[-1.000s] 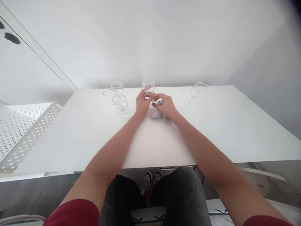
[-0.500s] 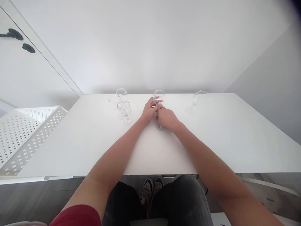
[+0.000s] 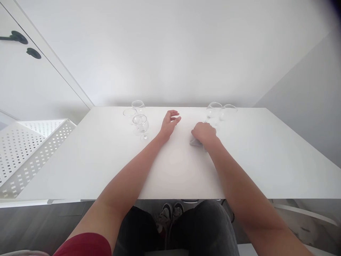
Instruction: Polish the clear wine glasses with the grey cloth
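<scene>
My right hand [image 3: 204,133] is closed at the foot of a clear stemmed glass [image 3: 213,111], which stands upright on the white table [image 3: 170,167]. A small grey cloth [image 3: 195,142] peeks out under the same hand. Just right of that glass, another clear glass [image 3: 228,111] stands close by. My left hand [image 3: 169,121] hovers open near the table's far middle, fingers spread, holding nothing.
Three more clear stemmed glasses cluster at the far left of the table: one at the back [image 3: 137,105], one beside it [image 3: 129,114], one nearest me [image 3: 140,123]. A white perforated shelf [image 3: 29,149] stands left of the table. A wall runs behind.
My right hand has carried the glass from the middle to the right, beside the far-right glass. My left hand has let go of it and opened.
</scene>
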### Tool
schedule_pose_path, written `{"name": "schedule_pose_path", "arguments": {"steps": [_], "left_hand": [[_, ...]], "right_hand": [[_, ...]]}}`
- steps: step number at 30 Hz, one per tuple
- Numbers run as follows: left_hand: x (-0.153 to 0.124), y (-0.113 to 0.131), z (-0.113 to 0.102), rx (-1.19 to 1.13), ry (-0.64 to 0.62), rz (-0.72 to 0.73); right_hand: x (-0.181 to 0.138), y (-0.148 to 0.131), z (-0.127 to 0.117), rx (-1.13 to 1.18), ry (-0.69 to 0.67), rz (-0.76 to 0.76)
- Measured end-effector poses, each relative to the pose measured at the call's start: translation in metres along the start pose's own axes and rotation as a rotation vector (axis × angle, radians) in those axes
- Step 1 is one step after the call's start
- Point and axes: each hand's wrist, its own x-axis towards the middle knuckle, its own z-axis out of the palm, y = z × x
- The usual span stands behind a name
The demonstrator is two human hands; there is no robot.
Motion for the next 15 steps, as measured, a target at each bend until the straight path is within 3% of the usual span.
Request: {"name": "schedule_pose_path", "arguments": {"steps": [4,9,13,15], "left_hand": [[-0.001,0.003,0.001,0.004,0.008,-0.007],[0.002,0.004,0.002,-0.038,0.028,-0.021],[0.005,-0.003,-0.003,-0.122,0.095,-0.061],[0.002,-0.007,-0.007,-0.102,0.056,0.002]], "right_hand": [[-0.012,-0.004,-0.011,0.019,-0.015,0.006],[-0.04,-0.019,-0.026,0.047,0.064,-0.081],[-0.064,-0.044,-0.024,0.137,0.26,-0.37],[-0.072,-0.055,-0.019,0.243,0.348,-0.572]]}}
